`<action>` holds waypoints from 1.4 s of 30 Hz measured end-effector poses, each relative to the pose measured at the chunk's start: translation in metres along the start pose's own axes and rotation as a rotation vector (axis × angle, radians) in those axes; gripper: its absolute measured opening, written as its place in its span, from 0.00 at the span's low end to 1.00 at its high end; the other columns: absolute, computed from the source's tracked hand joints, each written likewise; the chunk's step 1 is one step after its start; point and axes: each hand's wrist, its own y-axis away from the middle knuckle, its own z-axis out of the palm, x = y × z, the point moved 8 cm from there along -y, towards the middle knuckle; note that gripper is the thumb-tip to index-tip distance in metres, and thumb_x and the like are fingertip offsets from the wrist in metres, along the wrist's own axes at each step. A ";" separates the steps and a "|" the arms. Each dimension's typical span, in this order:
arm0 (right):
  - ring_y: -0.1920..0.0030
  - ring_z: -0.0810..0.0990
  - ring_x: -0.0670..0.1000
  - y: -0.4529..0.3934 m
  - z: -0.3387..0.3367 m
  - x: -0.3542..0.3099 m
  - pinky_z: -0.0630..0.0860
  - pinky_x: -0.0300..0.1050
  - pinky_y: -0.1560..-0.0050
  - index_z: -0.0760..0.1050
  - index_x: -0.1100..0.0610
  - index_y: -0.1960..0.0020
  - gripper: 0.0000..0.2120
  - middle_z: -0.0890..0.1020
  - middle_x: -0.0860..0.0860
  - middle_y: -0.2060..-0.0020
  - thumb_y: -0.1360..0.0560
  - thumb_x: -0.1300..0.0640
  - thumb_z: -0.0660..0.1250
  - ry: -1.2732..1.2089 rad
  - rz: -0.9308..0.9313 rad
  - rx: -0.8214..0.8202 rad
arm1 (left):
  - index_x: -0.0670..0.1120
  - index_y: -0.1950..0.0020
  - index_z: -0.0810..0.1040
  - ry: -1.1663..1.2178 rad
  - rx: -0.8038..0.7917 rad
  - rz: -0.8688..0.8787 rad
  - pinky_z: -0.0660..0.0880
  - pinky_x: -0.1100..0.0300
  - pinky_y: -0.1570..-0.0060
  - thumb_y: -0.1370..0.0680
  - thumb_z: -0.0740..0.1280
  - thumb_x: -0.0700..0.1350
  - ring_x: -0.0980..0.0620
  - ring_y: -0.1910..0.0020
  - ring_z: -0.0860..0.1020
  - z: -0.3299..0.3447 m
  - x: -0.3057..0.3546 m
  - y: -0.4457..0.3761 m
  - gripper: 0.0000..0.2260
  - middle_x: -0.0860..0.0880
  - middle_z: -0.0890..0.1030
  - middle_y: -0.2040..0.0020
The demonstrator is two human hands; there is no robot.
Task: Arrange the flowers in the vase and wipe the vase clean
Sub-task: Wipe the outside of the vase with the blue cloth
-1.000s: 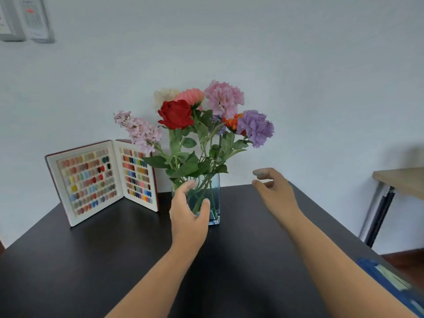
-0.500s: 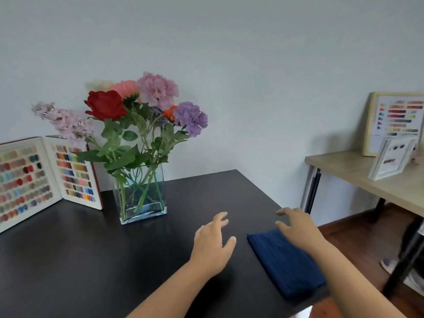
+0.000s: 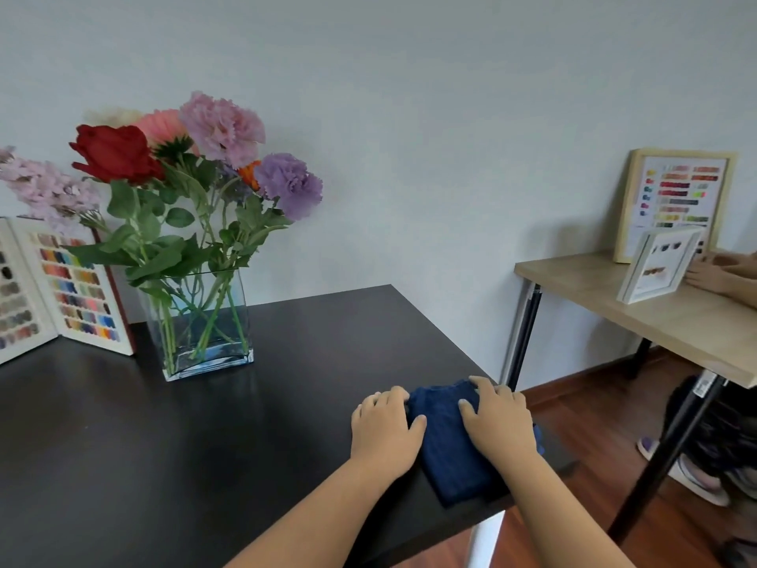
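Observation:
A clear rectangular glass vase [image 3: 205, 327] with water stands at the back left of the black table [image 3: 164, 465]. It holds a bunch of flowers [image 3: 192, 157]: a red rose, pink and purple carnations, lilac sprays, green leaves. A folded dark blue cloth [image 3: 448, 448] lies near the table's right front edge, well apart from the vase. My left hand [image 3: 385, 432] curls over the cloth's left edge. My right hand [image 3: 499, 424] presses on its right side, thumb and fingers pinching the bunched far end.
An open colour swatch book [image 3: 73, 289] stands left of the vase. To the right, a wooden side table [image 3: 676, 317] carries two framed charts [image 3: 672, 198], with another person's hand [image 3: 712, 274] beside them. Shoes [image 3: 696, 477] rest on the floor beneath.
My view has swung right, away from the vase. Both hands moved from near the vase to the blue cloth and closed onto it, bunching its far end.

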 end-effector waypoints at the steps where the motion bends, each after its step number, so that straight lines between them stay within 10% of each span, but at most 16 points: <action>1: 0.35 0.69 0.58 0.000 -0.001 -0.002 0.68 0.51 0.36 0.62 0.47 0.27 0.23 0.73 0.55 0.34 0.21 0.46 0.58 0.013 -0.018 0.011 | 0.56 0.40 0.70 0.077 0.010 -0.008 0.69 0.52 0.34 0.21 0.65 0.55 0.49 0.35 0.73 0.000 0.002 -0.001 0.11 0.55 0.79 0.41; 8: 0.62 0.77 0.44 -0.004 -0.006 0.002 0.73 0.39 0.65 0.67 0.49 0.31 0.22 0.80 0.50 0.55 0.24 0.58 0.66 -0.401 0.042 -0.004 | 0.60 0.33 0.59 0.562 0.064 -0.063 0.82 0.53 0.49 0.20 0.66 0.44 0.53 0.51 0.81 0.000 0.018 0.001 0.22 0.49 0.81 0.47; 14: 0.52 0.77 0.46 0.005 -0.029 -0.012 0.72 0.39 0.58 0.71 0.46 0.36 0.17 0.79 0.48 0.49 0.23 0.58 0.67 -0.781 -0.002 0.096 | 0.62 0.31 0.60 0.732 0.145 -0.028 0.82 0.55 0.52 0.20 0.68 0.42 0.50 0.53 0.83 -0.032 0.013 0.002 0.25 0.50 0.83 0.54; 18: 0.39 0.73 0.42 0.015 -0.027 -0.068 0.71 0.39 0.41 0.62 0.41 0.31 0.27 0.74 0.44 0.39 0.25 0.48 0.70 -1.005 -0.259 -0.144 | 0.60 0.30 0.61 0.746 0.207 0.028 0.81 0.56 0.47 0.20 0.68 0.42 0.54 0.50 0.82 -0.083 0.014 0.002 0.25 0.57 0.82 0.54; 21: 0.42 0.73 0.32 0.028 -0.015 -0.122 0.73 0.29 0.48 0.61 0.42 0.30 0.31 0.73 0.39 0.40 0.27 0.51 0.72 -1.010 -0.406 -0.251 | 0.61 0.29 0.61 0.645 0.253 0.060 0.80 0.57 0.46 0.20 0.68 0.42 0.55 0.49 0.82 -0.125 0.006 0.000 0.25 0.52 0.83 0.48; 25: 0.49 0.81 0.49 0.028 0.007 -0.173 0.80 0.44 0.53 0.67 0.38 0.39 0.23 0.80 0.48 0.47 0.26 0.57 0.72 -1.186 -0.338 -0.217 | 0.62 0.31 0.61 0.373 0.300 0.052 0.80 0.54 0.49 0.20 0.66 0.42 0.50 0.50 0.81 -0.170 -0.008 0.006 0.25 0.51 0.82 0.47; 30: 0.51 0.82 0.49 0.027 0.036 -0.237 0.81 0.46 0.53 0.73 0.37 0.46 0.16 0.82 0.46 0.52 0.25 0.57 0.70 -1.102 -0.383 -0.268 | 0.59 0.36 0.67 0.065 0.451 -0.024 0.78 0.54 0.56 0.22 0.67 0.52 0.50 0.56 0.80 -0.225 -0.065 0.022 0.17 0.54 0.81 0.55; 36: 0.51 0.77 0.40 0.001 0.045 -0.280 0.70 0.32 0.51 0.75 0.38 0.41 0.19 0.79 0.43 0.48 0.23 0.61 0.67 -0.906 -0.525 -0.102 | 0.58 0.51 0.79 0.443 0.418 -0.225 0.78 0.55 0.50 0.21 0.69 0.48 0.51 0.54 0.83 -0.247 -0.217 0.017 0.04 0.52 0.85 0.56; 42: 0.50 0.75 0.51 -0.023 0.041 -0.330 0.74 0.51 0.40 0.76 0.44 0.35 0.23 0.68 0.51 0.36 0.24 0.65 0.65 -0.747 -0.659 0.297 | 0.55 0.43 0.83 0.755 0.584 -0.340 0.74 0.51 0.36 0.18 0.66 0.46 0.51 0.44 0.80 -0.256 -0.308 -0.004 0.08 0.52 0.83 0.45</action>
